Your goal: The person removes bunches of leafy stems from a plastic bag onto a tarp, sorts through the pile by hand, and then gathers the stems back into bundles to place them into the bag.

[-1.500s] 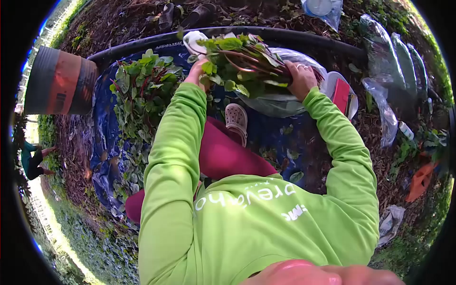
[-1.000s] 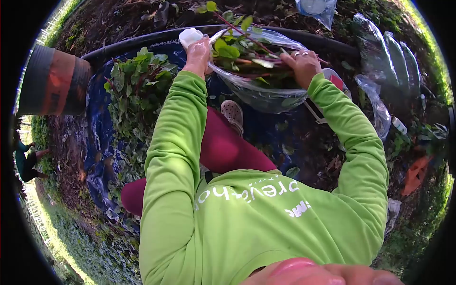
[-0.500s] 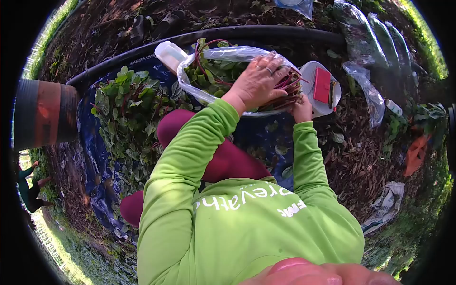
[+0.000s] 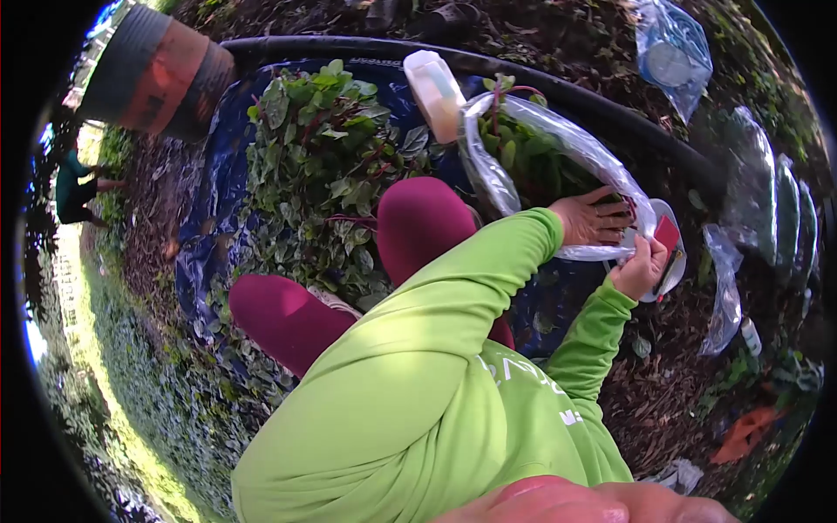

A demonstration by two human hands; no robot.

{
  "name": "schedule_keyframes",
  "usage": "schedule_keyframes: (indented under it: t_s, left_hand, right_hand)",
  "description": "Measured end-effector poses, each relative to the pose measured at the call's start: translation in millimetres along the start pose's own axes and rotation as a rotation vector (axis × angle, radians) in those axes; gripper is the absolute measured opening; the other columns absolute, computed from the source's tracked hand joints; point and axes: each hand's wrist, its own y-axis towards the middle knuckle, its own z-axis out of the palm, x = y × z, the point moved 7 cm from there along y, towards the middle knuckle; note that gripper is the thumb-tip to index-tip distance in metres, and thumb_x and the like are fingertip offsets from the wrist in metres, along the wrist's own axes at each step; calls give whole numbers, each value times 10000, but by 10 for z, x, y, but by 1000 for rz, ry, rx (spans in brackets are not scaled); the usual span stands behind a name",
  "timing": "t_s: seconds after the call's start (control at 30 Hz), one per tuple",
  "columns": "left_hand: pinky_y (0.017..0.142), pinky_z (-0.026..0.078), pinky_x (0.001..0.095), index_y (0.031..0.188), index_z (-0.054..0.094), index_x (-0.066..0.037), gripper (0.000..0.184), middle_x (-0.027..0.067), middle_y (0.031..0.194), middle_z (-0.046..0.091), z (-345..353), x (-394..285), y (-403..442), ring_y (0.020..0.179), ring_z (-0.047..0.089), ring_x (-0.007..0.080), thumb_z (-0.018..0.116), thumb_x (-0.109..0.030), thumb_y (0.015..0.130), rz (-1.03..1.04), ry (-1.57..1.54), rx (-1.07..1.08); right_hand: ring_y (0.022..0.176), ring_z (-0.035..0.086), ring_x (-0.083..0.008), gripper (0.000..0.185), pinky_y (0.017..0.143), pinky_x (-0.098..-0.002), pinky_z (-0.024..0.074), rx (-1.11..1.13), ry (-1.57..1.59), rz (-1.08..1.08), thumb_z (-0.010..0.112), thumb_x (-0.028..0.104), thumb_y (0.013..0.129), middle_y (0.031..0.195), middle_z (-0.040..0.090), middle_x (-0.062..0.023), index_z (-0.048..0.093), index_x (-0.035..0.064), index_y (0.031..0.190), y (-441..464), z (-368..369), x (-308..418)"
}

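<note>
A clear plastic bag (image 4: 488,179) stands with its mouth wide, leafy greens (image 4: 532,157) with reddish stems inside it. My left hand (image 4: 596,218) lies on the contents near the bag's right end, fingers spread. Just below and to the right, my right hand (image 4: 641,268) pinches the bag's rim. A white plastic container (image 4: 433,94) touches the bag's left end. To the left, a large heap of loose greens (image 4: 314,166) covers much of the blue sheet (image 4: 228,131).
Beside my right hand is a white item with a red object (image 4: 667,234) on it. A dark bucket with an orange band (image 4: 164,74) stands at upper left. Filled plastic bags (image 4: 758,192) lie at right. A black pipe (image 4: 558,83) runs behind. Another person (image 4: 77,187) is far left.
The view has turned, shifting the bag to the right. The greens held earlier are inside the bag. My left hand has gone from the container to the stems; my right hand grips the rim.
</note>
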Motion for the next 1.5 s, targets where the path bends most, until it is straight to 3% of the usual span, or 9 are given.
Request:
schedule_keyframes:
  t_s: [0.2, 0.37, 0.53, 0.67, 0.77, 0.87, 1.1, 1.4, 1.5]
  left_hand:
    - [1241, 54, 566, 1557, 369, -280, 550, -3, 1631, 342, -443, 259, 81, 1539, 215, 257, 365, -485, 1046, -43, -642, -28]
    - [913, 512, 415, 1019, 759, -142, 194, 86, 980, 755, -1673, 1117, -798, 921, 707, 277, 633, -154, 872, -308, -449, -610]
    - [978, 503, 451, 1318, 624, -94, 568, 160, 1283, 635, -1080, 2348, -2188, 1150, 633, 354, 703, -408, 851, -1143, -193, -100]
    - [926, 533, 450, 1128, 742, -115, 357, 175, 1128, 722, -553, 2476, -2295, 1062, 691, 337, 638, -333, 864, -1164, -635, 135]
    - [889, 536, 477, 1011, 739, -99, 251, 193, 1026, 730, -723, 2398, -2293, 1005, 686, 397, 570, -235, 887, -1242, -521, -99]
    - [851, 567, 418, 977, 715, -29, 196, 227, 992, 735, -916, 2368, -2389, 987, 717, 363, 603, -150, 869, -1286, -490, -279]
    - [877, 521, 477, 1038, 719, -44, 333, 201, 985, 718, -564, 2331, -3089, 954, 671, 403, 621, -354, 964, -1060, -785, -837]
    - [933, 485, 565, 1144, 704, -93, 544, 204, 1232, 664, 530, 2508, -7461, 1141, 616, 417, 415, -535, 1014, -2265, -226, -259]
    - [1104, 374, 531, 1267, 657, -97, 581, 184, 1320, 631, 669, 2741, -8322, 1301, 515, 398, 391, -549, 1017, -2301, -165, -166]
  right_hand:
    - [605, 434, -21, 88, 532, -177, 319, 102, -239, 18, 653, -5, 864, 781, 571, 53, 638, 40, 938, 325, -92, 7]
    - [663, 447, -57, 199, 628, -212, 382, 237, -623, -308, 671, 30, 822, 791, 538, 53, 658, 12, 1020, 127, 277, 590]
    - [872, 662, -286, 291, 772, -379, 527, 559, -606, -870, 665, 16, 774, 931, 657, -111, 685, 72, 1059, -186, 1880, 1063]
    - [1134, 642, -310, 469, 1005, -410, 475, 910, -807, -1017, 623, 166, 843, 1270, 670, -99, 621, 177, 1312, 23, 3138, -151]
    - [1110, 663, -291, 377, 967, -392, 509, 1418, -1129, -433, 631, 210, 869, 1220, 697, -112, 696, 204, 1241, 77, 3489, -809]
    - [913, 672, -358, 198, 837, -464, 532, 1276, -1006, -933, 673, 201, 873, 923, 693, -144, 771, 149, 1037, -142, 3498, -163]
    - [853, 678, -375, 166, 753, -477, 542, 1196, -1239, -870, 648, 132, 889, 944, 673, -140, 739, 120, 1027, -718, 2541, 509]
    - [810, 652, -308, 169, 742, -448, 513, 1307, -1315, -1285, 751, 200, 818, 801, 631, -104, 651, 64, 805, -2097, 4190, 1248]
    - [831, 659, -340, 321, 747, -465, 521, 1807, -1367, -1423, 777, 328, 801, 830, 647, -117, 649, 37, 843, -2755, 5077, 292]
